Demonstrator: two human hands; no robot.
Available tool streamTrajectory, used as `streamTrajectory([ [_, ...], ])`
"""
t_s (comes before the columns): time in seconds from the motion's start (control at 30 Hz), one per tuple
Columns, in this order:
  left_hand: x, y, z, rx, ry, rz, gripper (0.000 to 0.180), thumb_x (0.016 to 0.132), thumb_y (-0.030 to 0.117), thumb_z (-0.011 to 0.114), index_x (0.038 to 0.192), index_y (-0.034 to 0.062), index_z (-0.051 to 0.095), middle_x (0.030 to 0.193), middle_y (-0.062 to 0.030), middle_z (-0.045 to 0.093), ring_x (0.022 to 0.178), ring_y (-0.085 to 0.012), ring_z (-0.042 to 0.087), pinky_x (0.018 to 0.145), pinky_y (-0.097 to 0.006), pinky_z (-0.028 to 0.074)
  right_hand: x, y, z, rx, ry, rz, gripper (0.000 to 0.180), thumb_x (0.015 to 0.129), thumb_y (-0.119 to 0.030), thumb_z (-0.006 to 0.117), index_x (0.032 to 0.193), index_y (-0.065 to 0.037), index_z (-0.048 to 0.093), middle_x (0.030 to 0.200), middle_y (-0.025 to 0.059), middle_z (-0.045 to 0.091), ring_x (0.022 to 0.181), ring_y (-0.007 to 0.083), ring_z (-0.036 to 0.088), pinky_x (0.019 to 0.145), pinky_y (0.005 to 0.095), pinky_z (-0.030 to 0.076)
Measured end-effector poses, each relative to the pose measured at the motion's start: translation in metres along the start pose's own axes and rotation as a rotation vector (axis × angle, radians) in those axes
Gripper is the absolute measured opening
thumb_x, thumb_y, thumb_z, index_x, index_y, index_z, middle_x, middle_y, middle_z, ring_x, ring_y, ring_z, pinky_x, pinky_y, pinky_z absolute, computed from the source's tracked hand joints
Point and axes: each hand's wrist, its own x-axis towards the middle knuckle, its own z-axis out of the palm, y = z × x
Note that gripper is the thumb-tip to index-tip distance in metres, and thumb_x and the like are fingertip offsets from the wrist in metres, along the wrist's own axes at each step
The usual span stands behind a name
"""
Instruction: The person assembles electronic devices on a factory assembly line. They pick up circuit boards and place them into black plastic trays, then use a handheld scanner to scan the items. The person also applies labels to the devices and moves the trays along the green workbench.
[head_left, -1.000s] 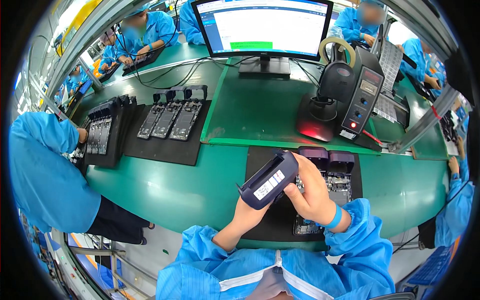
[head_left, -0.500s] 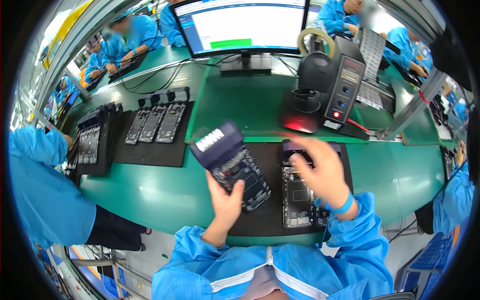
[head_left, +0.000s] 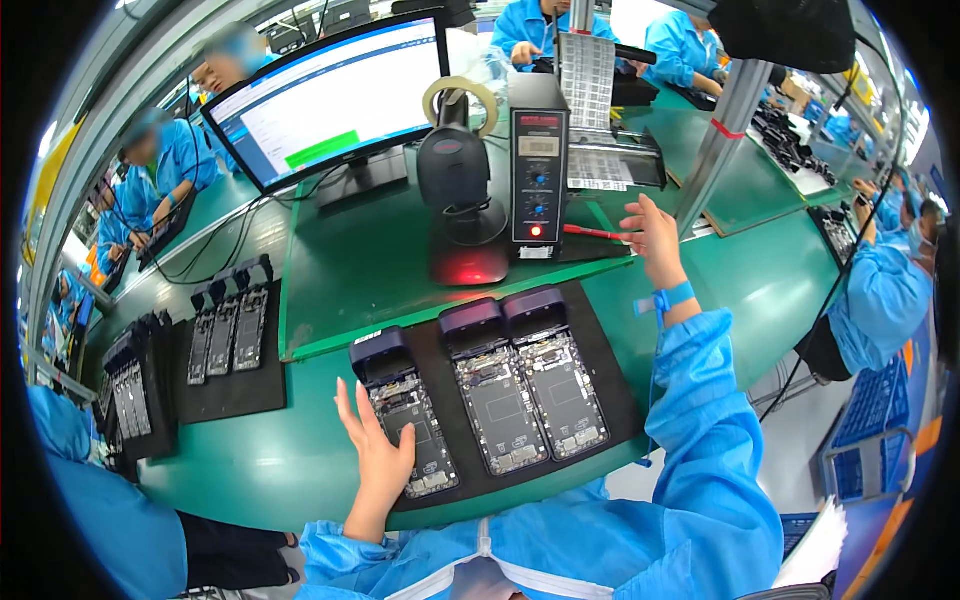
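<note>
Three circuit board assemblies lie on a black mat (head_left: pixel 625 400) in front of me, each with a dark purple block at its far end. My left hand (head_left: pixel 380 455) rests at the side of the left board assembly (head_left: pixel 408 425), fingers spread, its thumb over the edge. A white label strip shows on that assembly's block. The middle board assembly (head_left: pixel 500 410) and the right board assembly (head_left: pixel 560 395) lie close together. My right hand (head_left: pixel 655 240) is raised beyond the mat, fingers apart, near a red pen-like tool (head_left: pixel 592 232); whether it touches the tool I cannot tell.
A black control box (head_left: pixel 540 175) with a lit red lamp stands beside a scanner (head_left: pixel 455 175) and a label dispenser (head_left: pixel 590 110). A monitor (head_left: pixel 330 100) is behind. More board assemblies (head_left: pixel 228 335) lie on mats at left. Co-workers in blue sit around.
The board assembly from my left hand now lies on the mat, and that hand has opened. My right hand has moved from the boards outward to the far right. The view has turned right.
</note>
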Motion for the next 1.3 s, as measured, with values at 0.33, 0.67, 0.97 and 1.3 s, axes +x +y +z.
streamTrajectory([
  [0.33, 0.012, 0.045, 0.038, -1.07, -0.31, -0.578, 0.079, 0.072, -0.003, 0.056, 0.134, 0.0222, 0.013, 0.133, -0.0155, 0.019, 0.109, -0.0278, 0.041, 0.083, -0.037, 0.04, 0.018, 0.002, 0.021, 0.127, 0.014, 0.005, 0.031, 0.078, -0.034, 0.061, 0.088, -0.005, 0.059, 0.067, 0.0003, 0.054, 0.051, 0.0069, 0.048, 0.039, 0.0196, 0.032],
  [0.67, 0.01, 0.037, 0.05, -1.308, -0.649, -0.802, 0.042, 0.07, -0.006, 0.057, 0.111, 0.0033, 0.048, 0.102, -0.0077, 0.056, 0.092, -0.0192, 0.055, 0.078, -0.034, 0.046, -0.078, -0.001, 0.122, 0.202, -0.209, -0.204, 0.032, 0.084, -0.026, 0.051, 0.058, -0.008, 0.049, 0.051, -0.0019, 0.044, 0.044, 0.005, 0.037, 0.04, 0.0215, 0.027],
  [0.97, 0.081, 0.048, 0.007, -1.768, -0.204, -0.664, 0.034, 0.078, -0.001, 0.051, 0.112, -0.0025, 0.045, 0.111, -0.0119, 0.052, 0.105, -0.0238, 0.049, 0.094, -0.038, 0.036, -0.069, 0.015, 0.135, 0.162, -0.397, 0.018, 0.017, 0.082, -0.023, 0.052, 0.083, -0.007, 0.055, 0.054, -0.002, 0.046, 0.046, 0.0052, 0.039, 0.042, 0.0201, 0.027],
  [1.3, 0.182, 0.036, 0.044, -1.84, 0.137, -0.643, 0.018, 0.082, 0.005, 0.049, 0.097, -0.0044, 0.048, 0.099, -0.0116, 0.052, 0.092, -0.0217, 0.05, 0.088, -0.035, 0.04, -0.09, -0.024, 0.111, 0.538, -0.301, -0.375, 0.028, 0.085, -0.014, 0.043, 0.058, -0.007, 0.038, 0.053, -0.0006, 0.037, 0.05, 0.0061, 0.033, 0.048, 0.0212, 0.025],
])
